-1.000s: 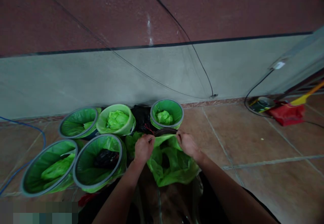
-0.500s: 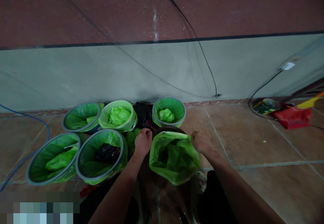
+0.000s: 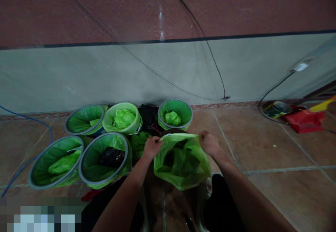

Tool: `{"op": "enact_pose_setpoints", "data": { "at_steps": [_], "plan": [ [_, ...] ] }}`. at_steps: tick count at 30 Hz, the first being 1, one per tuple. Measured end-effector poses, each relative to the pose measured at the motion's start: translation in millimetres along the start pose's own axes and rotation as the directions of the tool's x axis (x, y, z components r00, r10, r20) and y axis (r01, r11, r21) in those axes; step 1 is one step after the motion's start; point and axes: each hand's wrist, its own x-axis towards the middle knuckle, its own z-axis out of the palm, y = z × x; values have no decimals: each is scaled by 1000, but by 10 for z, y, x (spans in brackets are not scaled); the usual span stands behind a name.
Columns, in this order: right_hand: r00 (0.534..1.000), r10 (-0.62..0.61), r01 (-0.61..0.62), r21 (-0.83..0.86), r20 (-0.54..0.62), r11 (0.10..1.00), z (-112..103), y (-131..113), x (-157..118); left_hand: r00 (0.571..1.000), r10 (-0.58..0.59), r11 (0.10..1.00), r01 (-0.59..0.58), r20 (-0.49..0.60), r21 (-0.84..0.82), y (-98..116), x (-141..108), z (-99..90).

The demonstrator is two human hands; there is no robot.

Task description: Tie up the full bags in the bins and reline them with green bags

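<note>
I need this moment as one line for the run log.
left hand: grips green bag at rim; right hand: grips same rim, farther right; bag: mouth open; left of bag: lined bins

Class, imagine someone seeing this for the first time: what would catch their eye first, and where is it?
Probably the green bag at lower centre, its top edge held between the left hand and the right hand. Next, four round bins with green plastic inside, grouped to its left. Then what looks like a red dustpan on the floor, far right.
</note>
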Motion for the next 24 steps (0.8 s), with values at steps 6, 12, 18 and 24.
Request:
{"op": "enact_pose_setpoints", "data": {
  "at_steps": [6,12,18,24],
  "plan": [
    [1000,21,-21,-72,2,997,-32,-32,-49,967,140,879,-24,-211,477,146,-134,-86],
    [996,-94,94,-151,10,984,45,-115,-146,979,147,852,-51,-145,521,221,-201,-63],
    [875,-477,482,63,-80,874,110,-369,-168,952,296,843,-226,-71,487,329,-303,17],
    [926,-369,373,46,-80,927,9,-462,-162,947,315,830,-243,-62,502,329,-294,16]
  ]
}}
